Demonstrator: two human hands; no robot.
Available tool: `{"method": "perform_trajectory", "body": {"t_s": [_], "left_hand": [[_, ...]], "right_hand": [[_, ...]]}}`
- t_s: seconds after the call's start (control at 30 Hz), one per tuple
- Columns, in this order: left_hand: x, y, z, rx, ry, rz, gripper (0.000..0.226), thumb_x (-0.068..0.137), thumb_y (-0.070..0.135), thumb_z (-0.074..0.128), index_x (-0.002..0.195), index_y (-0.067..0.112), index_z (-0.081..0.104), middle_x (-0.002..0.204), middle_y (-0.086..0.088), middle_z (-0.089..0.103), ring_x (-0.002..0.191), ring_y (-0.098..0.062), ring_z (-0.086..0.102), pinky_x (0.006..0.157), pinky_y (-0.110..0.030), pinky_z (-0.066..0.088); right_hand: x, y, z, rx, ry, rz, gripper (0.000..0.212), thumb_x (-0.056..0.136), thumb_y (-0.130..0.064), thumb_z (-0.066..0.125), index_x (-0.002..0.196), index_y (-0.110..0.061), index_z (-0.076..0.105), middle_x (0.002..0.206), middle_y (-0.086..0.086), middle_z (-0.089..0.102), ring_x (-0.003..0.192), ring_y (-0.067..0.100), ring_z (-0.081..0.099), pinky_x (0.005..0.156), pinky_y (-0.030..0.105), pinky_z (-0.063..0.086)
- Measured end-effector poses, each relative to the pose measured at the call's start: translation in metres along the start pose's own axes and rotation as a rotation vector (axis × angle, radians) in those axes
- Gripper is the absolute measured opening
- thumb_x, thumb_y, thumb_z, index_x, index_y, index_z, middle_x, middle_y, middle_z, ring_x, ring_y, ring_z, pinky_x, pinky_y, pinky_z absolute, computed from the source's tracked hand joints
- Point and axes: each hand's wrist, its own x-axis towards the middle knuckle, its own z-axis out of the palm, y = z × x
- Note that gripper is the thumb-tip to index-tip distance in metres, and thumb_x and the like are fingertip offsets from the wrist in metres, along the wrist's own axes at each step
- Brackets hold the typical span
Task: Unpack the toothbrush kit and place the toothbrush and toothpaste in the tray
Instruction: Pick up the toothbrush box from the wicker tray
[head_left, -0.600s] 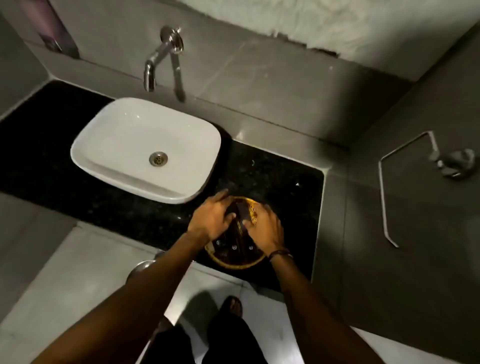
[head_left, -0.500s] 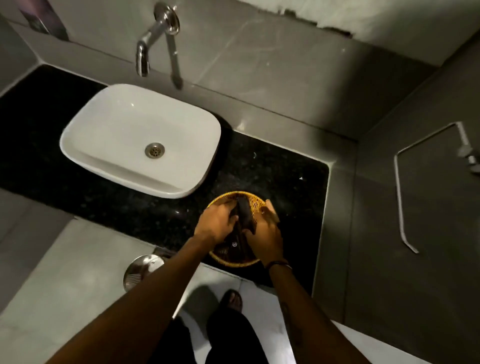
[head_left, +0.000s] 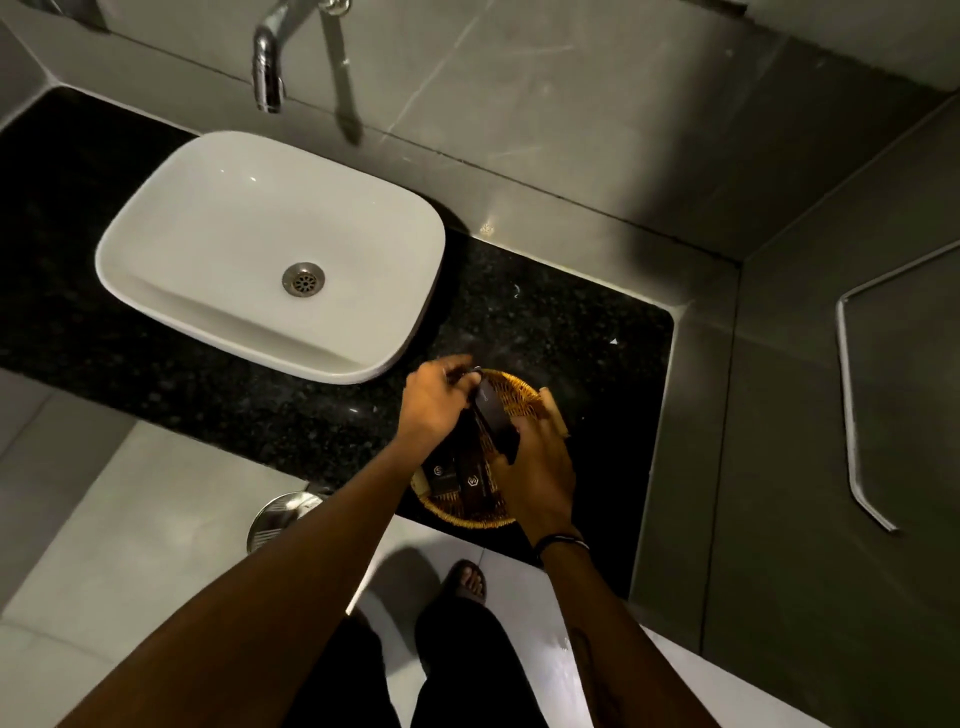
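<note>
Round woven wicker tray (head_left: 519, 402) sits on speckled black stone counter (head_left: 571, 332), lower centre. Both hands grip a slim, glossy black kit box (head_left: 496, 415) above it: left hand (head_left: 434, 402) pinching the top end, right hand (head_left: 537, 470) clasping the lower end. More dark boxes (head_left: 457, 478) crowd the tray. White basin (head_left: 270, 254) upper left.

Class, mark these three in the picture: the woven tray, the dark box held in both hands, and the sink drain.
woven tray (head_left: 522, 399), head view, bare far rim
dark box (head_left: 496, 415), head view, top face
sink drain (head_left: 304, 279), head view, metal grate
</note>
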Motion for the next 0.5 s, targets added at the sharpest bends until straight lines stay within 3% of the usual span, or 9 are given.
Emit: {"method": "perform_trajectory", "body": {"t_s": [0.07, 0.17, 0.27, 0.4, 0.5], "left_hand": [[-0.004, 0.010, -0.018, -0.289, 0.009, -0.063, 0.021, 0.097, 0.005, 0.070, 0.116, 0.003, 0.077, 0.112, -0.021, 0.078, 0.096, -0.029, 0.077, 0.083, -0.042, 0.066], [-0.018, 0.023, -0.064, -0.587, 0.083, -0.142, 0.012, 0.093, -0.002, 0.072, 0.099, 0.003, 0.080, 0.091, -0.011, 0.081, 0.089, -0.026, 0.077, 0.076, -0.034, 0.067], [-0.034, 0.028, -0.116, -0.796, 0.161, -0.188, 0.013, 0.089, -0.004, 0.073, 0.086, 0.006, 0.080, 0.080, -0.007, 0.082, 0.084, -0.028, 0.078, 0.075, -0.034, 0.066], [-0.060, 0.031, -0.175, -0.984, 0.241, -0.132, 0.016, 0.089, -0.006, 0.069, 0.098, 0.004, 0.078, 0.080, -0.007, 0.081, 0.076, -0.027, 0.079, 0.077, -0.034, 0.066], [-0.082, 0.027, -0.211, -1.029, 0.344, -0.052, 0.020, 0.093, -0.006, 0.066, 0.107, 0.000, 0.079, 0.090, -0.011, 0.081, 0.082, -0.030, 0.080, 0.079, -0.035, 0.066]], "right_hand": [[0.001, -0.009, -0.019, 0.031, 0.016, -0.090, 0.040, 0.087, -0.022, 0.071, 0.126, -0.020, 0.068, 0.145, 0.008, 0.060, 0.150, 0.031, 0.044, 0.113, 0.050, 0.050], [0.015, -0.030, -0.054, 0.172, 0.003, -0.153, 0.043, 0.083, -0.018, 0.077, 0.126, -0.023, 0.073, 0.122, 0.004, 0.067, 0.115, 0.025, 0.066, 0.098, 0.043, 0.057], [0.033, -0.058, -0.085, 0.478, -0.090, -0.127, 0.041, 0.078, -0.013, 0.090, 0.118, -0.013, 0.078, 0.111, 0.006, 0.074, 0.098, 0.018, 0.072, 0.088, 0.033, 0.060], [0.041, -0.107, -0.103, 1.010, -0.240, 0.002, 0.036, 0.085, -0.004, 0.084, 0.119, -0.005, 0.074, 0.107, 0.025, 0.078, 0.077, 0.018, 0.073, 0.068, 0.033, 0.062], [0.038, -0.158, -0.100, 1.356, -0.339, 0.079, 0.036, 0.088, -0.001, 0.080, 0.123, -0.003, 0.069, 0.112, 0.019, 0.076, 0.092, 0.027, 0.077, 0.077, 0.032, 0.066]]}}
